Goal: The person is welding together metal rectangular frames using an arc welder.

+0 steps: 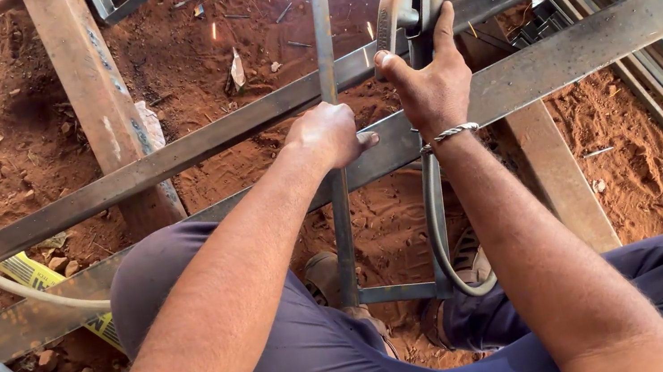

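Red dirt below; yellow label (38, 274) lies left — left hand (329, 134) grips upright bar (323, 51); right hand (431, 78) clenches welding holder (407, 5).

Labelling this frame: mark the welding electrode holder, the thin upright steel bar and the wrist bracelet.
welding electrode holder (401, 12), head view, grey head.
thin upright steel bar (322, 42), head view, upper stretch.
wrist bracelet (450, 134), head view, band's middle.

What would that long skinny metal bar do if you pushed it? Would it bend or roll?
The thin steel bar under the left hand looks stiff, though its long slim span might flex slightly. Its flat faces suggest it would slide rather than roll. It probably feels heavy for its width. The right hand grips a welding holder.
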